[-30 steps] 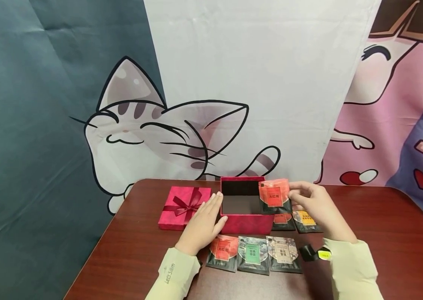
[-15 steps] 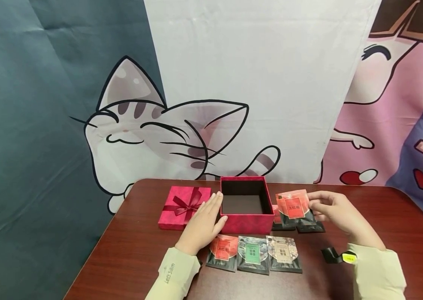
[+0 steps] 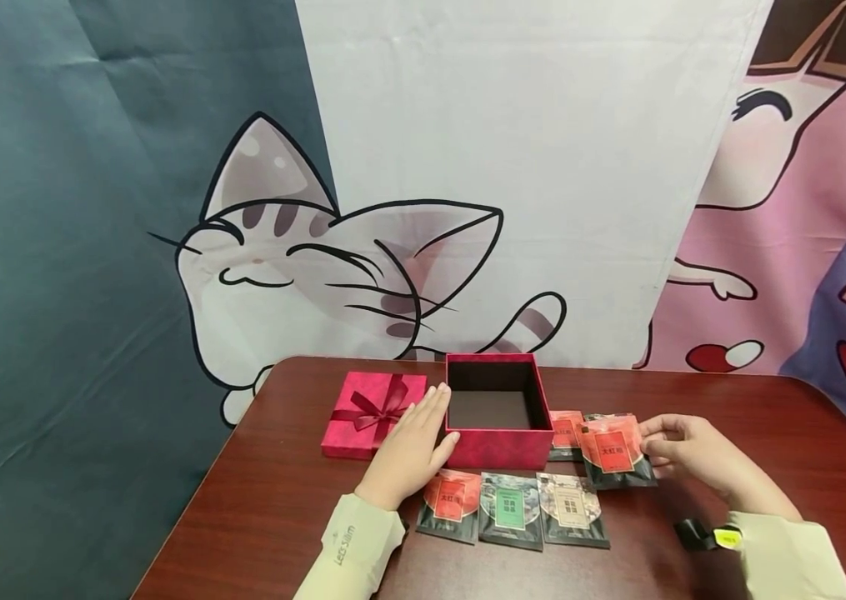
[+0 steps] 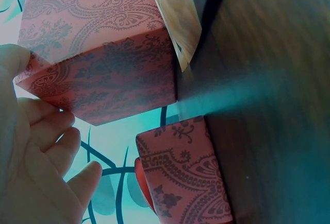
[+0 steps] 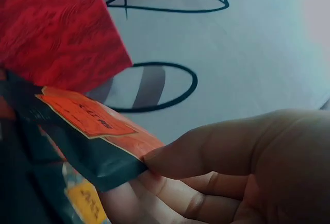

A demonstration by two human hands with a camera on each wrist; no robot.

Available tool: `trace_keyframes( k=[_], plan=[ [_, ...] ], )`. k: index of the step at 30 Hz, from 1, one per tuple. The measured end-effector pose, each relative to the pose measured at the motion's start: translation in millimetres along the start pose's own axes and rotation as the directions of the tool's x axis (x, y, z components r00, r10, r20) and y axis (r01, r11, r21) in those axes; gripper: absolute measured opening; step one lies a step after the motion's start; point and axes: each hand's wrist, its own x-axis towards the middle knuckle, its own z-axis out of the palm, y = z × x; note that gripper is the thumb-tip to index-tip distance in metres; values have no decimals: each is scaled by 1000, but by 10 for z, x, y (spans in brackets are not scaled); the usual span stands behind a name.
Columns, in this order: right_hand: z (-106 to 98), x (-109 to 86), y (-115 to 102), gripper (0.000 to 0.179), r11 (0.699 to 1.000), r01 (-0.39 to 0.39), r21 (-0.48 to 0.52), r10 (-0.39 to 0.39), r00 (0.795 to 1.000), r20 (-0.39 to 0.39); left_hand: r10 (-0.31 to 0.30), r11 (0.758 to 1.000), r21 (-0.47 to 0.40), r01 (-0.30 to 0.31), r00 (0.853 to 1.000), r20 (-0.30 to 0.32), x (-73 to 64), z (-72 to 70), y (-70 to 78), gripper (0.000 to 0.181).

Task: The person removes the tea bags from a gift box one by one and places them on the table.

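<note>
Between thumb and fingers my right hand point(image 3: 700, 458) pinches the right edge of a red-and-black sachet point(image 3: 613, 454). That sachet is tilted above a yellow-labelled sachet point(image 5: 87, 198), which the head view hardly shows. My left hand point(image 3: 409, 450) lies against the left side of a crimson box point(image 3: 498, 448), fingers extended, thumb at its front corner. The box stands lidless, with its dark inside visible. Another red sachet point(image 3: 563, 433) lies right of the box. In front of it, a red sachet point(image 3: 449, 504), a green-labelled sachet point(image 3: 510, 510) and a beige-labelled sachet point(image 3: 573, 510) form a row.
Left of the box sits its crimson lid point(image 3: 373, 417) with a ribbon bow, partly behind my left hand. The brown wooden table point(image 3: 257, 517) ends at a printed cloth backdrop point(image 3: 543, 167) with a cartoon cat.
My right hand has carried the red-and-black sachet from the box's right rim to the right and down, over the yellow-labelled sachet. My left hand has stayed at the box.
</note>
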Motion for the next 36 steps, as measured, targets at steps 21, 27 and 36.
trace_keyframes(
  k=[21, 27, 36],
  plan=[
    [-228, -126, 456, 29, 985, -78, 152, 30, 954, 297, 3, 1000, 1, -3, 1000, -4, 14, 17, -7, 70],
    [-191, -151, 442, 18, 983, -179, 49, 163, 958, 234, 0, 1000, 4, 0, 1000, -2, 9, 21, -9, 70],
    [-77, -170, 430, 9, 971, -237, -26, 238, 956, 171, 0, 1000, -2, 0, 1000, -11, -2, 1, -4, 70]
  ],
)
